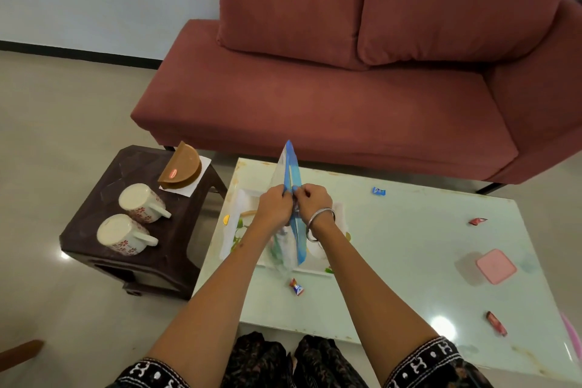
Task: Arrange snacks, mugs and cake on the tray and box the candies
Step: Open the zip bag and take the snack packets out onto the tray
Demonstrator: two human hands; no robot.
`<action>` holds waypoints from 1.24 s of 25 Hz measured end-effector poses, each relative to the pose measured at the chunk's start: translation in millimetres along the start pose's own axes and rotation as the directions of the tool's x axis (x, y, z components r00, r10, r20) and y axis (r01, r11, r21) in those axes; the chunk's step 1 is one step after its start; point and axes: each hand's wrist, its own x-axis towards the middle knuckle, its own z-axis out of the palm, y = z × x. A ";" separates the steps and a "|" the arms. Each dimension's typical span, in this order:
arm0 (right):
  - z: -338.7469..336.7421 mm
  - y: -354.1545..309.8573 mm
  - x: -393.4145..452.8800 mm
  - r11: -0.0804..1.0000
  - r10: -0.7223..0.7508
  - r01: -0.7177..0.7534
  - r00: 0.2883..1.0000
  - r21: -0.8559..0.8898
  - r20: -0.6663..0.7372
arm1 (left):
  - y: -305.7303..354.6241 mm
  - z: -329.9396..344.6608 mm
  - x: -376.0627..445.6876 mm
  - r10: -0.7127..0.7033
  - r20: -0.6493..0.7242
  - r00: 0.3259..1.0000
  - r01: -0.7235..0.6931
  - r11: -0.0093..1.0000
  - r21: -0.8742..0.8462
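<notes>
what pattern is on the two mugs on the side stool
White with small red flowers, on both mugs; it shows in the head view, the only one.

The white floral-printed tray lies mostly hidden behind the forearms and the blurred blue-edged clear plastic snack bag, its print unreadable.

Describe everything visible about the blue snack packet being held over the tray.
The blue snack packet is a thin, glossy plastic pouch with a blue edge and a clear or silvery side. It stands nearly upright, one corner pointing up toward the sofa, its lower part hanging down between the wrists. The left hand and right hand both pinch it at mid-height, close together, as if to tear it open. It hangs above the white floral tray on the glass table; whether it touches the tray cannot be told.
</notes>
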 end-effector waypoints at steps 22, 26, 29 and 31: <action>-31.4 35.2 12.7 0.798 -0.021 -0.115 0.976 -0.592 -0.217 | -35.6 -51.2 -2.7 0.307 -0.238 0.921 -0.186 0.886 0.425; -47.8 48.3 19.9 0.810 0.056 -0.224 0.950 -0.543 -0.308 | -54.3 -63.9 -4.1 0.386 -0.096 0.917 -0.304 0.836 0.457; -49.6 46.3 22.8 0.842 0.076 -0.247 0.935 -0.480 -0.347 | -55.2 -52.3 -7.0 0.379 -0.082 0.922 -0.319 0.861 0.396; -46.5 43.7 18.6 0.870 0.036 -0.211 0.929 -0.446 -0.369 | -48.7 -44.2 -9.8 0.375 -0.080 0.924 -0.325 0.877 0.355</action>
